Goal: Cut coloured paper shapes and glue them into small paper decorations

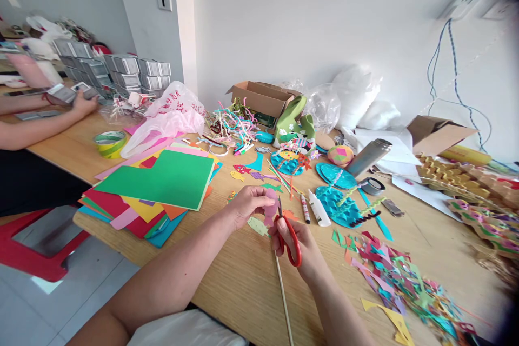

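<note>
So the left hand [248, 207] has its thumb and fingers pinched on a small pink cutout [270, 215], held up over the counter [227, 273]. The right hand [303, 243] is wrapped around the red scissors [299, 258], blades right by the cutout's edge; can't tell if they're actually biting into it. The cutout sits just beyond the scissors' handles, slightly to the left. A thin stick [283, 294] runs from below the scissors toward the near side. Left of the scissors there's a messy paper pile [162, 178], green sheet on top. Just beyond them are a marker [305, 208] and a white glue bottle [318, 208] side by side. Right of the scissors, a big heap of colorful scraps [405, 270].
</note>
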Motion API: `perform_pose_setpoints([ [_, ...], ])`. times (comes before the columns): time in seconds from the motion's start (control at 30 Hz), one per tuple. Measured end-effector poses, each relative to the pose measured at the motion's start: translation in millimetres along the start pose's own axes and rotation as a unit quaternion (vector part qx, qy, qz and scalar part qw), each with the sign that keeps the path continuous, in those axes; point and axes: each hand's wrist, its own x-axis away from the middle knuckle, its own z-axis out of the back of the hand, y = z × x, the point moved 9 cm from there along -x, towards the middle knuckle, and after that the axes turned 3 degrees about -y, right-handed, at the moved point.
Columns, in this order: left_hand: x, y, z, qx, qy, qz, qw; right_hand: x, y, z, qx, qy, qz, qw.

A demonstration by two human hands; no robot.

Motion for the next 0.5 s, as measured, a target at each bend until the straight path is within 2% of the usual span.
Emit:
perform_pose_setpoints([
  [0.5, 0.0, -0.3, 1.7, 0.013, 0.014, 0.002, 1.000, -0.4, 3.4, -0.8, -0.015, -0.003, -0.007, 1.000],
])
